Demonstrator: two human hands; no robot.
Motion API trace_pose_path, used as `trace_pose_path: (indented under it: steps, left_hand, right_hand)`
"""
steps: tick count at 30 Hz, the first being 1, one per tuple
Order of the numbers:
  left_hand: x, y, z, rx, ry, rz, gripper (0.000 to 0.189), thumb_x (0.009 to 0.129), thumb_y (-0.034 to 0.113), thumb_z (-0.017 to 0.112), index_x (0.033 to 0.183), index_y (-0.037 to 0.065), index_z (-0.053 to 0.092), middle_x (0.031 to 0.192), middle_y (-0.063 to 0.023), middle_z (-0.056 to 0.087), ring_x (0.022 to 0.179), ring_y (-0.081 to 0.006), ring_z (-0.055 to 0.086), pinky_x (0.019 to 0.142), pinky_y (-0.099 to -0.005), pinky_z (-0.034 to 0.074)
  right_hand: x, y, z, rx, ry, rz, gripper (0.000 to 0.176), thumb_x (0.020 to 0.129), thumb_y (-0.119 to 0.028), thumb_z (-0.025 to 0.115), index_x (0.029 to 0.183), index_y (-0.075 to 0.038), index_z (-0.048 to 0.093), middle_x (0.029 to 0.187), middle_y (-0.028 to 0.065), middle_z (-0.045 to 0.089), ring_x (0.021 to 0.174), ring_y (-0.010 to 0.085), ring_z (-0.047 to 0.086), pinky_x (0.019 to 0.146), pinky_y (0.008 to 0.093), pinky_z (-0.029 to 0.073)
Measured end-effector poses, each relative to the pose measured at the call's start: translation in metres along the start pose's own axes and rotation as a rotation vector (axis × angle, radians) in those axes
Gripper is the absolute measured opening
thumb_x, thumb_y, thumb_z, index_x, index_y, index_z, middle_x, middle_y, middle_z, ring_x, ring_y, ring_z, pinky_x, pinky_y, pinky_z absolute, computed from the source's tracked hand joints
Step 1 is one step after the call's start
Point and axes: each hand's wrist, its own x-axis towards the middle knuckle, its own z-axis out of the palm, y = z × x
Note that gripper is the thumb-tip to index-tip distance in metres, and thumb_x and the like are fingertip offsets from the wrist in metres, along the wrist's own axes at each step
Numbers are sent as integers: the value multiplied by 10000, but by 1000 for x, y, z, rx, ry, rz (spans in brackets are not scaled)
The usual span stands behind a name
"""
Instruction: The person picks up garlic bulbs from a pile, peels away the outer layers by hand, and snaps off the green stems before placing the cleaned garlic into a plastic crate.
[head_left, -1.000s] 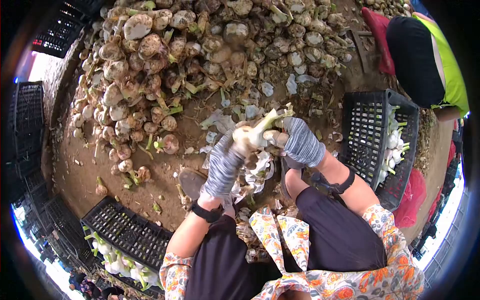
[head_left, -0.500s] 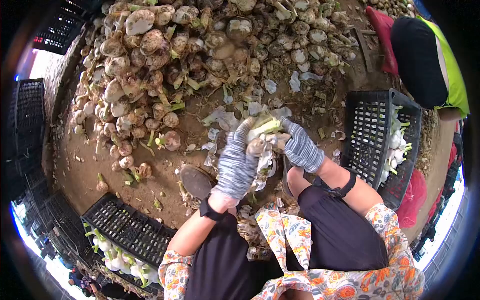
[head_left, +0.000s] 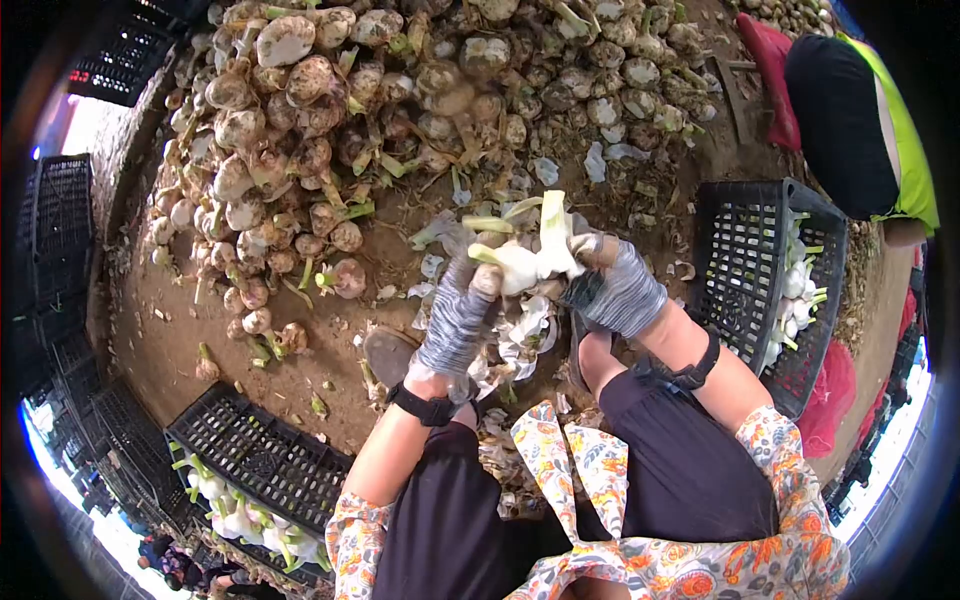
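Observation:
My gloved left hand (head_left: 460,315) is closed, its thumb and fingers pinched at a white garlic bulb (head_left: 518,267) with a pale green stalk pointing up and left. Against the right side of that bulb sits another white piece of garlic (head_left: 557,240), its thick cut stalk standing upright. My gloved right hand (head_left: 620,290) has its fingers closed on this one. Whether the two pieces are joined cannot be made out. Below my hands, loose white garlic skins (head_left: 520,335) lie on the ground between my shoes.
A large heap of unpeeled garlic (head_left: 310,110) spreads ahead. Black crates with cleaned garlic stand at my right (head_left: 745,270) and lower left (head_left: 255,455). Another person in dark and lime clothing (head_left: 840,120) is at upper right, and a red mesh sack (head_left: 828,395) lies below.
Both hands have turned and moved slightly apart. The garlic between them now shows clean white bulbs, with one stalk upright, where a yellowish stalk and dirty layers showed before.

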Motion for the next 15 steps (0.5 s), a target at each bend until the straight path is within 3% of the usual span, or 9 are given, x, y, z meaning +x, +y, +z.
trace_pose_path:
  steps: [2, 4, 5, 8, 10, 11, 12, 14, 15]
  left_hand:
    - [2, 2, -5, 270, 119, 202, 436, 806, 220, 691, 1164, 23, 539, 1013, -75, 612, 915, -140, 582, 783, -256, 493]
    - [1, 3, -5, 392, 175, 243, 377, 801, 180, 694, 1121, 22, 571, 1032, -81, 615, 909, -134, 580, 810, -257, 482]
    - [0, 2, -4, 391, 176, 241, 377, 801, 180, 694, 1121, 22, 571, 1032, -81, 615, 909, -134, 580, 810, -257, 482]
    - [-2, 5, -2, 189, 256, 115, 337, 793, 171, 701, 1076, 17, 601, 1038, -79, 613, 930, -137, 572, 841, -270, 468]
    - [-3, 9, -9, 152, 89, 216, 279, 780, 155, 707, 1013, 22, 630, 1028, -75, 613, 940, -143, 569, 832, -283, 470]
    - [-5, 13, -8, 128, 39, 156, 243, 739, 179, 740, 910, 36, 643, 1012, -61, 606, 954, -154, 558, 834, -292, 456]
    - [-5, 18, -4, 127, 38, 151, 243, 739, 179, 740, 910, 36, 643, 1012, -61, 606, 954, -154, 558, 834, -292, 456]
    - [-6, 24, 3, -113, -145, 2, 263, 705, 204, 762, 874, 57, 622, 1005, -47, 594, 967, -161, 547, 844, -291, 436]
    - [-7, 22, 13, -269, -112, -89, 313, 678, 213, 778, 897, 74, 602, 1004, -33, 579, 965, -157, 535, 851, -286, 418]
  right_hand:
    - [3, -2, -15, -1559, -221, -718, 251, 849, -144, 555, 1053, 1, 575, 972, 126, 625, 909, 255, 620, 817, 331, 497]
    - [5, 2, -24, -1521, -222, -652, 272, 833, -128, 575, 1062, 19, 567, 1026, 128, 620, 980, 245, 596, 861, 328, 457]
    - [4, 12, -27, -1348, -115, -581, 282, 832, -129, 581, 1071, 19, 565, 1053, 130, 613, 994, 240, 590, 866, 330, 454]
    - [0, 13, -14, -1020, 42, -400, 288, 829, -121, 581, 1082, 14, 566, 1110, 128, 597, 988, 220, 592, 850, 318, 470]
    - [1, -10, -2, -54, -164, 93, 261, 848, -137, 552, 1061, 13, 572, 1049, 125, 614, 916, 201, 621, 762, 287, 515]
    - [2, -11, -7, 0, -67, 167, 280, 875, -196, 505, 1062, 3, 568, 958, 114, 624, 760, 170, 606, 625, 257, 517]
    - [4, -12, -12, 59, 36, 235, 315, 902, -256, 458, 1062, -6, 563, 868, 104, 634, 603, 138, 590, 487, 228, 519]
    - [-1, -11, -26, 104, -92, 362, 330, 905, -279, 447, 1068, -16, 561, 882, 88, 635, 520, 115, 535, 416, 212, 487]
    - [3, -11, -23, 38, -1, 375, 315, 900, -284, 462, 1051, -27, 565, 853, 80, 640, 523, 122, 563, 393, 227, 485]
